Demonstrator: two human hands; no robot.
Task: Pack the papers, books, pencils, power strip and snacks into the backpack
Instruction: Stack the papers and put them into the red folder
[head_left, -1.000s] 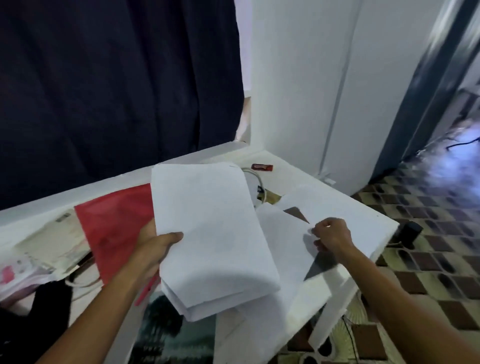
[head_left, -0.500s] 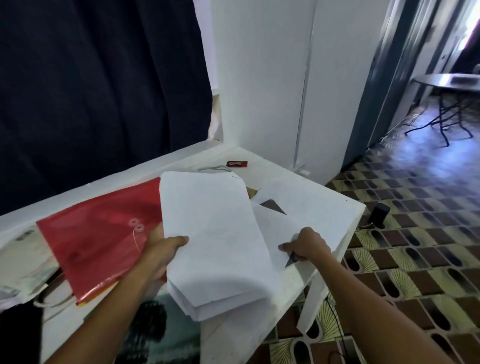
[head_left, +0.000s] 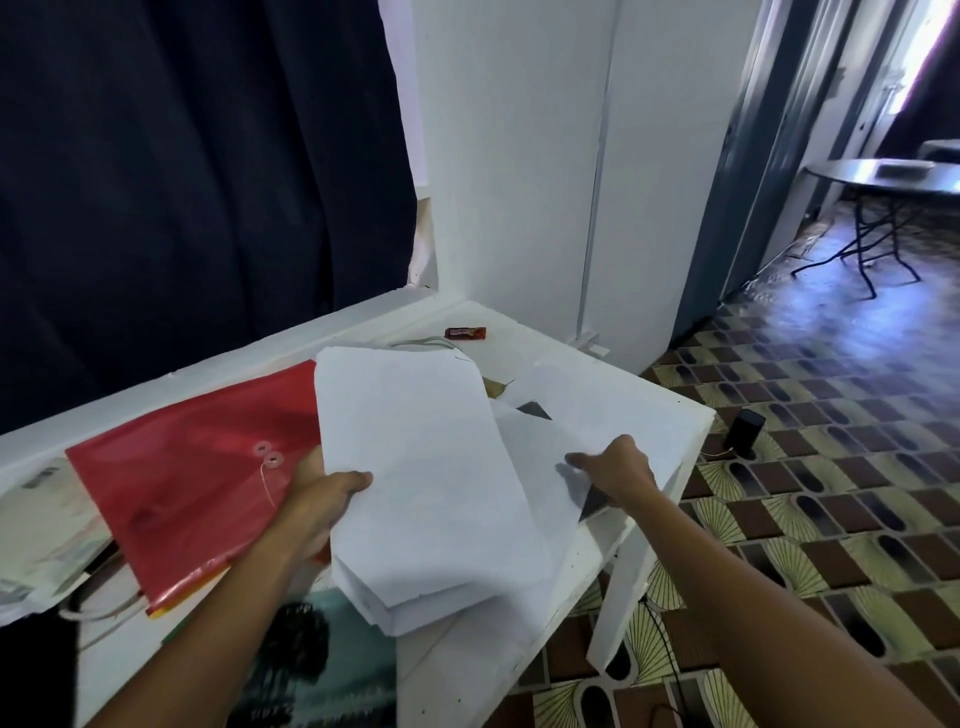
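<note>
At the near table edge, book: a dark teal-covered book (head_left: 317, 670) lies flat at the bottom of the view, partly under the stack of papers.
Left hand: the left hand (head_left: 317, 499) grips the stack of papers (head_left: 426, 478) at its left edge, thumb curled over the top sheet and the other fingers hidden beneath.
Stack of papers: white sheets, lifted and tilted above the white table (head_left: 670, 415), their near end drooping past the book.
Right hand: the right hand (head_left: 618, 475) pinches the near corner of a loose white sheet (head_left: 540, 467) that lies just right of the stack; fingers curled, thumb pointing left; a dark patch shows under the sheet by the fingers.
Red envelope: a red string-tie envelope (head_left: 192, 473) lies flat on the table, left of the stack, touching the left hand.
Far sheet: another white sheet (head_left: 597, 400) rests toward the table's right corner.
Snack: a small red snack bar (head_left: 466, 332) sits near the back of the table, well apart from both hands.
Cord: a thin pale cord (head_left: 423, 343) shows just beyond the stack's far edge.
Backpack: cannot tell where it is.
</note>
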